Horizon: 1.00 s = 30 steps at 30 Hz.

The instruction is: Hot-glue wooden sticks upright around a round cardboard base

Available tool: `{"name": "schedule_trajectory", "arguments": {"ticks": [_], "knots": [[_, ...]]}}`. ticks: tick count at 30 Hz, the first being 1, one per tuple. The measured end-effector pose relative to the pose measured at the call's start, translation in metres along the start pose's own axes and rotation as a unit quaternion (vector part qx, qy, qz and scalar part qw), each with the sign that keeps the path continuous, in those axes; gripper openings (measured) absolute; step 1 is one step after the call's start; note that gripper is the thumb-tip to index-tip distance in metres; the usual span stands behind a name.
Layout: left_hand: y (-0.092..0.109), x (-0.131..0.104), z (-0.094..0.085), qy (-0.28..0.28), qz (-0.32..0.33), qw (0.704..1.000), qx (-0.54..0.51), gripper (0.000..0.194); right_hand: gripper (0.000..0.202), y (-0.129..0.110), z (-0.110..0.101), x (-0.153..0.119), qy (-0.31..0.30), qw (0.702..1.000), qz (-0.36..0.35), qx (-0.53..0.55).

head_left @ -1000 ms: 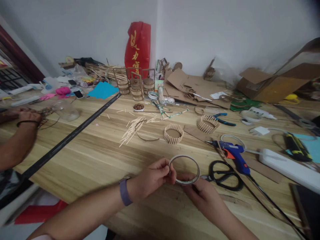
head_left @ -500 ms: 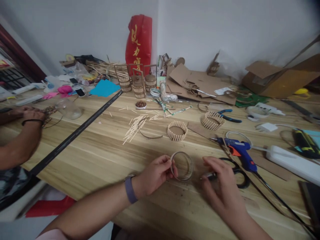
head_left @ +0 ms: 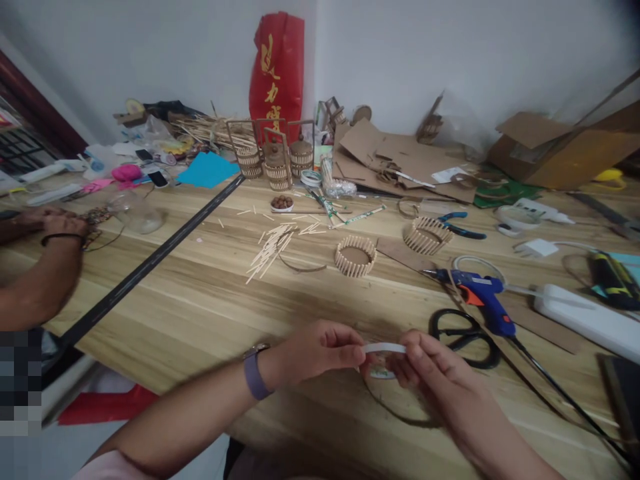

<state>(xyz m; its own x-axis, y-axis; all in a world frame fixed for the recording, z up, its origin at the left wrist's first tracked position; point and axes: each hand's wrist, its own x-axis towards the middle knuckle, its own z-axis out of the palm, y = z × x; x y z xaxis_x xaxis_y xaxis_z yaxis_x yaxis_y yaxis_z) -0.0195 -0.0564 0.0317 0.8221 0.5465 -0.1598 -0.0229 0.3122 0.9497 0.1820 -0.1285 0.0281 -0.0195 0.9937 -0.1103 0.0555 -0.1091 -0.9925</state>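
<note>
My left hand [head_left: 320, 353] pinches one end of a narrow white strip [head_left: 384, 348] between thumb and fingers. The other end is in the closed fingers of my right hand [head_left: 445, 377], so the strip bows slightly between them. Below it shows a small white piece with a green mark [head_left: 383, 375], partly covered by my fingers. A thin brown strip [head_left: 395, 415] curves down under my hands; whether it joins the white one I cannot tell. Black-handled scissors [head_left: 465, 339] lie just beyond my right hand.
A blue glue gun [head_left: 483, 293] lies to the right, its cord trailing forward. Two rings of short sticks, a nearer ring [head_left: 340, 259] and a farther ring [head_left: 427, 245], sit beyond. Loose sticks [head_left: 270, 253] are scattered left of them. A co-worker's arm [head_left: 45, 280] rests at far left.
The round hoop in my left hand no longer shows as a full ring. My right hand has moved left from beside the scissors and closed on the white strip.
</note>
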Motion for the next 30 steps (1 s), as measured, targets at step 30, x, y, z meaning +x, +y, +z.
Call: {"name": "schedule_trajectory", "arguments": {"ticks": [30], "knots": [[0.008, -0.014, -0.002, 0.155, 0.281, 0.869, 0.377, 0.015, 0.013, -0.006, -0.005, -0.004, -0.013, 0.874, -0.338, -0.349]]}}
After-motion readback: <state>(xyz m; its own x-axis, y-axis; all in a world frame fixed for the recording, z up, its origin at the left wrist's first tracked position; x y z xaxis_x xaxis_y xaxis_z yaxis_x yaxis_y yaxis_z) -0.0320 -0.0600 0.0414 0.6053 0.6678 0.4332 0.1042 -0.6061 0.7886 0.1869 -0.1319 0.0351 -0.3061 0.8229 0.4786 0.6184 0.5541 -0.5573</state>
